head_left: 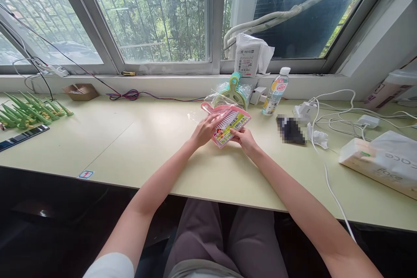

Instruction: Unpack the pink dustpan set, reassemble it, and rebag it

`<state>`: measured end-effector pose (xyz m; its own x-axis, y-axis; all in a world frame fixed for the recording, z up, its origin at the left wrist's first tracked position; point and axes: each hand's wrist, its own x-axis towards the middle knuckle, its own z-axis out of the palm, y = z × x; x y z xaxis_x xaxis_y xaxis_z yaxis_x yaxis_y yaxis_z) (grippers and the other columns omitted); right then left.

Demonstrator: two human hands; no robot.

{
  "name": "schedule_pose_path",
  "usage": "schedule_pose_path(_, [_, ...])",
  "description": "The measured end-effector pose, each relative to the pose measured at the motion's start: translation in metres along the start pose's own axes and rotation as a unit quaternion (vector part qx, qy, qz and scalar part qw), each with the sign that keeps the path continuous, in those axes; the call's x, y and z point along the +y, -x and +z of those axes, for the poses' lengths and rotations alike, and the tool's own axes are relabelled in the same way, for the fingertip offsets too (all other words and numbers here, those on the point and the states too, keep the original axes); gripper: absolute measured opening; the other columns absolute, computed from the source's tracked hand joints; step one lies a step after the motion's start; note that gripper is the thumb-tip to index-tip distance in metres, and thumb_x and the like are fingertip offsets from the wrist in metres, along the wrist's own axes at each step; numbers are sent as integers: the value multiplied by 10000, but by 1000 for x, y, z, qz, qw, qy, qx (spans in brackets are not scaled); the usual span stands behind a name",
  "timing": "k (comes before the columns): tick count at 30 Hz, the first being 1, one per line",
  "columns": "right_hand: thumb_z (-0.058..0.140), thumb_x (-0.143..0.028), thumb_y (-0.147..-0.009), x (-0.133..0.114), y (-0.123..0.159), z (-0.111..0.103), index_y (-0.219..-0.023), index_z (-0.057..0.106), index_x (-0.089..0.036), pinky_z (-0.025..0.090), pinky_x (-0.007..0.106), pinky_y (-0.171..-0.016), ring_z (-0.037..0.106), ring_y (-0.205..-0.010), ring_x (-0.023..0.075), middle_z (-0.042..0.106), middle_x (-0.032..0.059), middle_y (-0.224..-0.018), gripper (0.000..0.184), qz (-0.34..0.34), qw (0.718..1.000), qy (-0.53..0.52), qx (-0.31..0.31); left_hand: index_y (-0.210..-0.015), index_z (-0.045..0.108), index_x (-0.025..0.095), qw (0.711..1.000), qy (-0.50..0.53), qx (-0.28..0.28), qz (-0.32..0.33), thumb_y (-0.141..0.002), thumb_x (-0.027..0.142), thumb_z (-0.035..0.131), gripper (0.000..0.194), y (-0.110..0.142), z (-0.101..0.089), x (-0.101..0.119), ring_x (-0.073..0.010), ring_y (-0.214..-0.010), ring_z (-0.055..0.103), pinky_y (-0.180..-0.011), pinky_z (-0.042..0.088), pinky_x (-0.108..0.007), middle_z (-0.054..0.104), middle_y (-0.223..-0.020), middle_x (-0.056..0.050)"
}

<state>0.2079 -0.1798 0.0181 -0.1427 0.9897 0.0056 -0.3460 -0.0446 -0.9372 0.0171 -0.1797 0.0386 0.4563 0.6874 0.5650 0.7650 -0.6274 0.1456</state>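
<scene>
A pink mini dustpan-and-brush set (228,124) with a yellow label lies on the pale green table (137,147), partly in clear wrapping. My left hand (205,130) rests on its left side, fingers curled over the white bristles. My right hand (245,138) pinches its near right edge. Just behind it stands a stack of green and teal dustpan sets (235,89) in plastic.
A water bottle (275,92), a dark blurred object (291,130), chargers with white cables (339,113), crumpled tissue (317,137) and a tissue pack (384,161) lie to the right. Green pointed pieces (29,110) and a small cardboard box (81,91) sit at the left. A white bag (250,54) leans on the windowsill.
</scene>
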Motion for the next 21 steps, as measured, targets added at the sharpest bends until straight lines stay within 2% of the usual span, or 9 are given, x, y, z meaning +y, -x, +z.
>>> schedule_pose_path(2, [766,-209,-688,0,0,0,-842,668,-140,602,387,-763,692,-792,200,730,67,-898,195,-7,1000,-3,-5,-1372,420,268,999,-5,28,-21,-945,205,327,441,1,-5,9,-203,-1329,363,-1131,227,-406,408,-1440,-54])
schedule_pose_path(4, [789,-256,-665,0,0,0,-854,662,-149,594,397,-786,689,-826,207,728,68,-927,251,-20,1000,-9,-9,-1414,340,270,988,-23,106,-106,-959,284,333,455,2,-10,14,-215,-1397,244,-1156,145,-429,322,-1492,-61])
schedule_pose_path(6, [797,-298,-652,-1,1,-1,-879,661,-157,585,403,-811,686,-865,214,725,68,-956,300,-38,999,-19,-17,-1471,181,250,945,-23,214,-245,-954,390,356,564,1,-12,12,-233,-1438,105,-1155,143,-436,194,-1540,-87])
schedule_pose_path(8, [798,-325,-647,-1,1,-2,-898,663,-163,578,403,-831,682,-892,217,723,66,-969,328,-55,998,-29,-25,-1489,29,226,888,53,279,-363,-941,482,350,685,-3,-14,3,-236,-1445,62,-1135,212,-421,121,-1554,-111])
schedule_pose_path(10, [797,-337,-643,-2,2,-1,-907,663,-170,573,405,-842,680,-907,220,723,61,-971,340,-65,997,-37,-33,-1488,28,203,855,219,243,-403,-940,542,289,695,-7,-15,-10,-238,-1422,186,-1088,306,-405,204,-1529,-136])
schedule_pose_path(12, [798,-345,-639,-3,3,0,-901,663,-173,572,408,-844,679,-914,224,723,59,-968,341,-68,996,-40,-38,-1469,172,184,828,407,135,-360,-930,588,243,677,-9,-15,-20,-248,-1329,382,-1027,384,-402,392,-1435,-148])
schedule_pose_path(14, [795,-352,-639,-4,4,1,-895,662,-176,572,408,-845,676,-922,225,722,59,-971,338,-66,996,-40,-41,-1409,338,186,795,533,49,-285,-901,626,304,673,-10,-14,-23,-260,-1210,510,-980,426,-405,538,-1308,-133])
schedule_pose_path(17, [788,-361,-643,-4,5,4,-895,663,-177,571,401,-851,673,-933,222,720,58,-985,337,-67,996,-41,-40,-1306,490,190,759,614,7,-217,-842,598,495,618,-8,-11,-13,-269,-1126,565,-935,455,-392,616,-1208,-107])
schedule_pose_path(21, [789,-352,-646,-5,6,5,-899,658,-178,567,404,-866,670,-951,222,712,59,-1006,334,-77,995,-53,-26,-1243,545,181,729,651,-30,-210,-810,550,586,570,-5,-6,4,-275,-1092,587,-888,477,-379,627,-1192,-110])
